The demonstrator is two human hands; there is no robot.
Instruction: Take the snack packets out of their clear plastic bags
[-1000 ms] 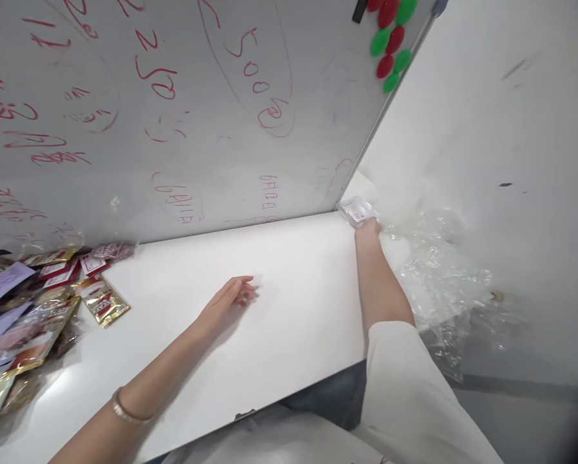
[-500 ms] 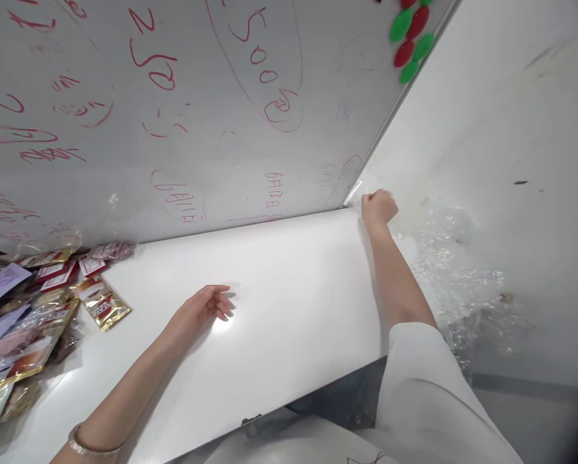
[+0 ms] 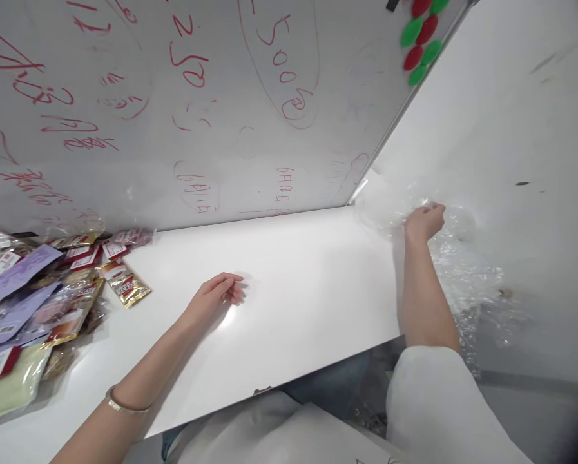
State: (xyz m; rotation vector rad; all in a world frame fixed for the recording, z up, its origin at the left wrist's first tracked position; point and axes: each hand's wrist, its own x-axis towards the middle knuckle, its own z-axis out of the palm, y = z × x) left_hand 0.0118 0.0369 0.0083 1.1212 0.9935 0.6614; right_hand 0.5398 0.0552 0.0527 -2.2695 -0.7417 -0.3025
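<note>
Sorting state of packets and film at a white worktop [image 3: 308,277]. Printed packets [image 3: 25,274] are heaped and overlapped at the left end, beside the foot of a marked whiteboard [image 3: 250,161]; a gold packet [image 3: 127,283] is laid flat at the heap's inner edge. Crumpled clear plastic film [image 3: 477,267] is massed beyond the right end. The left hand [image 3: 221,288] is held low over the middle of the worktop — fingers loosely curled, narrowly parted, with nothing seen in them. The right hand [image 3: 424,222] is extended to the film, its fingers bent inward; whether film is gripped cannot be told. Progress, as judged: packets and film are already set well apart, no packet is seen in either hand, and the share left to be handled cannot be determined
</note>
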